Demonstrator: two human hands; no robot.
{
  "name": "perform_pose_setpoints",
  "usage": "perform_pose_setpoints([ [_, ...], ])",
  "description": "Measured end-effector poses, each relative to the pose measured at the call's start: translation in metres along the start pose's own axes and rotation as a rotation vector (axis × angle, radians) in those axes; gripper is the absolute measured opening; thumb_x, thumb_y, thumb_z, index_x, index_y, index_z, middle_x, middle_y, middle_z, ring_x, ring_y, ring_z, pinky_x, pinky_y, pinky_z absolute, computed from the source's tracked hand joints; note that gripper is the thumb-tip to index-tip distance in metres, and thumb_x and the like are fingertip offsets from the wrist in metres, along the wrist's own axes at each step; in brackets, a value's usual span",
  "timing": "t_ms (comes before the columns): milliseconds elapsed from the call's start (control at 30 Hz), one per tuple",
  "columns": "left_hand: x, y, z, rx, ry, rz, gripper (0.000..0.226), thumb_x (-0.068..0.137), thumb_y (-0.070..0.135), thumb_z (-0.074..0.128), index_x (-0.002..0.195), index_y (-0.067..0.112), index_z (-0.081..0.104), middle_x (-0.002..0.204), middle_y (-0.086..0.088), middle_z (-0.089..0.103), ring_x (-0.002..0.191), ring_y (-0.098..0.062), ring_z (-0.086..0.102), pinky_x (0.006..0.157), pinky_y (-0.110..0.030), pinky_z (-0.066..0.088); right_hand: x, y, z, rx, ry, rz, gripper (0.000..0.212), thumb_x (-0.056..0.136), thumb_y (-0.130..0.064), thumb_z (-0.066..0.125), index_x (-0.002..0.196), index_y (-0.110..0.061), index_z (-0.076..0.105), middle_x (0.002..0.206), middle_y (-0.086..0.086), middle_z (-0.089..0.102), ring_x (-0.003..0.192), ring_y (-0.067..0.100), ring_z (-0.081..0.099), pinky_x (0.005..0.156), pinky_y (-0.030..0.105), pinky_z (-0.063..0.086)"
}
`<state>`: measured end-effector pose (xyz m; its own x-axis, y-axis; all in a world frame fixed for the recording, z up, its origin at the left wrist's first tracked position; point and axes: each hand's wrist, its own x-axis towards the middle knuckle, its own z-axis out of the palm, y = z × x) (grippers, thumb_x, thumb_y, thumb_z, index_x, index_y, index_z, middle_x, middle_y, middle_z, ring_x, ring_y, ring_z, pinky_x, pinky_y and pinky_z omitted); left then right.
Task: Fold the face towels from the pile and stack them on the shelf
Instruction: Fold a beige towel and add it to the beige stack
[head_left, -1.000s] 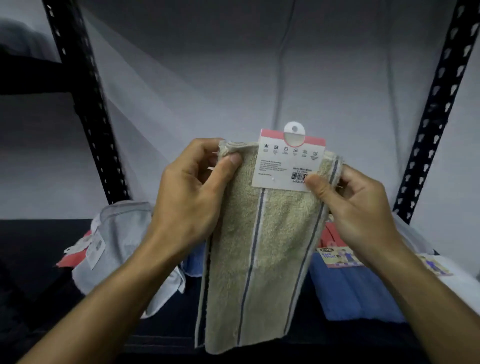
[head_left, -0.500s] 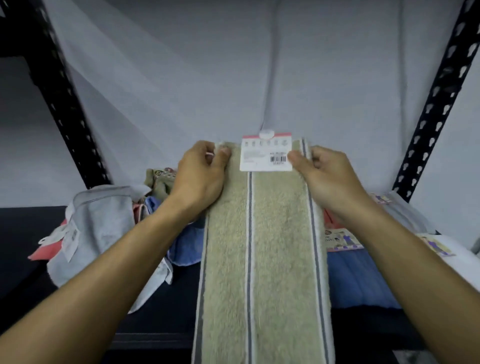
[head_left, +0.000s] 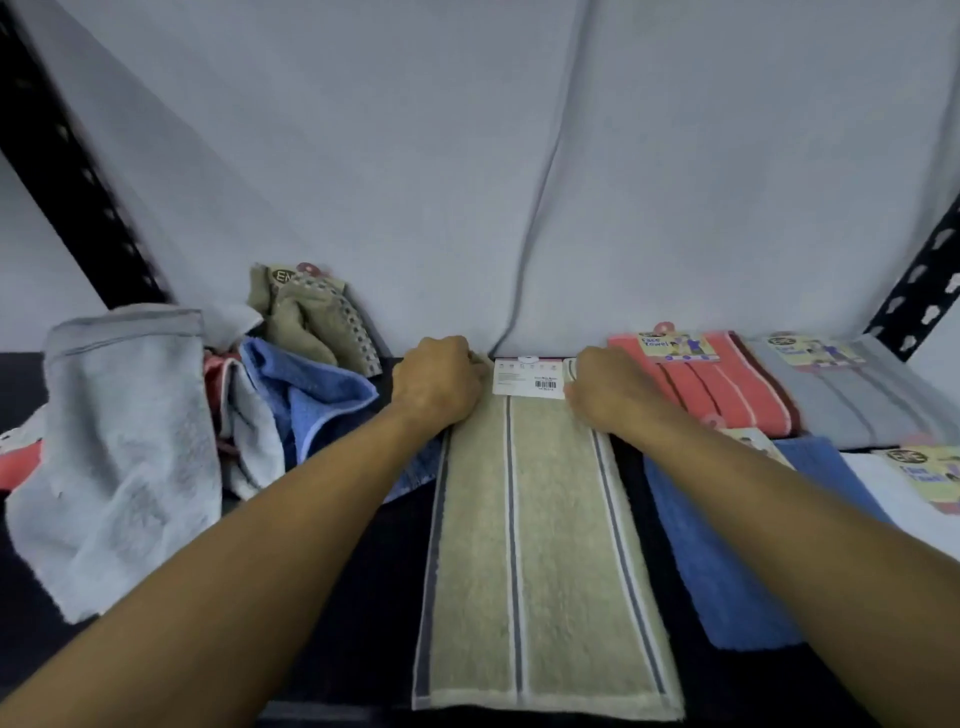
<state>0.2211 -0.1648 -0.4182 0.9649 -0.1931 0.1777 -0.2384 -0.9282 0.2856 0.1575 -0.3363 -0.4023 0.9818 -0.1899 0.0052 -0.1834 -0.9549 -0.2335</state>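
While I monitor the head view, the beige striped towel (head_left: 540, 545) lies flat and lengthwise on the dark shelf (head_left: 332, 597), its near edge at the shelf's front. Its card label (head_left: 530, 378) sits at the far end, between both hands.

Hidden or unclear:
- The left hand (head_left: 439, 382) rests on the towel's far left corner. Its fingers curl over the edge out of sight, so I cannot tell whether they grip the cloth.
- The right hand (head_left: 605, 389) rests on the far right corner beside the label. Its fingertips are likewise concealed, and I cannot tell their state.
- The white towel (head_left: 904, 499) at far right is cut off by the frame edge.
- Print on the label is too blurred to read.

Count:
- Two hands, two black perforated uprights.
- Unfolded pile (head_left: 218, 415) at left: towels overlap, exact number unclear; grey, blue, beige and red cloth show.
- Folded towels at right: four, namely red (head_left: 727, 395), grey (head_left: 862, 400), blue (head_left: 727, 561) and white.
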Motion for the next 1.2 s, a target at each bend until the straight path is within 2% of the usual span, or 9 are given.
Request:
perform_pose_setpoints([
  [167,0.008,0.006,0.004,0.156,-0.009,0.017,0.034,0.101,0.039,0.05,0.112,0.008,0.061,0.114,-0.014,0.064,0.102,-0.034,0.061,0.069,-0.035,0.037,0.003,-0.005,0.005,-0.174,0.067,-0.025,0.013,0.092,-0.005,0.048,0.101,-0.003,0.057,0.074,0.002,0.038,0.072,0.022,0.046,0.055,0.028,0.034],
  [300,-0.001,0.007,-0.008,0.232,0.076,0.066,0.035,0.1,0.035,0.049,0.121,0.007,0.051,0.122,-0.013,0.057,0.107,-0.033,0.059,0.072,-0.037,0.035,-0.02,-0.018,0.001,-0.372,0.209,-0.165,0.021,0.094,-0.016,0.051,0.113,-0.007,0.054,0.111,0.01,0.053,0.103,0.029,0.05,0.066,0.032,0.033],
  [400,-0.03,0.002,-0.033,0.093,0.194,0.111,0.037,0.101,0.04,0.047,0.121,0.011,0.057,0.117,-0.009,0.061,0.103,-0.032,0.061,0.071,-0.036,0.037,-0.066,-0.023,-0.004,-0.095,0.204,-0.452,0.029,0.096,-0.03,0.048,0.12,-0.018,0.058,0.112,-0.001,0.056,0.105,0.022,0.053,0.071,0.032,0.044],
  [500,-0.081,-0.017,-0.055,-0.168,0.345,0.192,0.029,0.095,0.04,0.051,0.099,0.017,0.068,0.09,0.002,0.069,0.083,-0.022,0.064,0.066,-0.032,0.044,-0.132,-0.023,-0.005,0.167,0.048,-0.646,0.037,0.091,-0.056,0.044,0.108,-0.032,0.067,0.092,-0.021,0.054,0.09,0.001,0.054,0.067,0.018,0.041],
  [600,-0.141,-0.039,-0.067,-0.361,0.257,0.222,0.015,0.094,0.032,0.059,0.089,0.022,0.07,0.071,0.018,0.063,0.067,0.0,0.06,0.067,-0.015,0.045,-0.178,-0.019,0.01,0.134,-0.053,-0.704,0.052,0.079,-0.074,0.043,0.107,-0.036,0.068,0.093,-0.022,0.052,0.091,-0.004,0.048,0.064,0.014,0.039],
  [667,-0.176,-0.05,-0.064,-0.379,0.142,0.206,0.007,0.093,0.027,0.064,0.088,0.025,0.069,0.067,0.02,0.061,0.066,0.004,0.059,0.063,-0.005,0.039,-0.192,-0.018,0.022,0.052,0.008,-0.712,0.052,0.077,-0.075,0.045,0.105,-0.037,0.067,0.096,-0.02,0.052,0.092,-0.003,0.049,0.06,0.021,0.046],
  [833,-0.228,-0.066,-0.043,-0.32,0.003,0.145,0.015,0.09,0.042,0.062,0.1,0.033,0.068,0.083,0.02,0.064,0.077,-0.002,0.06,0.075,-0.03,0.052,-0.194,-0.024,0.036,0.198,0.125,-0.615,0.025,0.087,-0.052,0.052,0.099,-0.035,0.067,0.094,-0.02,0.055,0.091,0.0,0.053,0.067,0.025,0.047],
  [933,-0.247,-0.064,-0.039,-0.251,-0.041,0.144,0.025,0.09,0.055,0.056,0.109,0.04,0.062,0.096,0.022,0.056,0.09,-0.002,0.058,0.079,-0.027,0.047,-0.194,-0.024,0.04,0.345,0.151,-0.485,0.013,0.092,-0.043,0.056,0.089,-0.032,0.062,0.087,-0.018,0.059,0.084,0.003,0.056,0.072,0.029,0.047],
  [1200,-0.263,-0.055,-0.037,-0.194,0.005,0.147,0.051,0.088,0.069,0.049,0.131,0.041,0.051,0.114,0.023,0.052,0.101,0.001,0.054,0.079,-0.021,0.038,-0.197,-0.024,0.044,0.559,0.172,-0.321,0.002,0.089,-0.031,0.062,0.088,-0.033,0.062,0.084,-0.02,0.066,0.079,0.003,0.063,0.073,0.04,0.053],
])
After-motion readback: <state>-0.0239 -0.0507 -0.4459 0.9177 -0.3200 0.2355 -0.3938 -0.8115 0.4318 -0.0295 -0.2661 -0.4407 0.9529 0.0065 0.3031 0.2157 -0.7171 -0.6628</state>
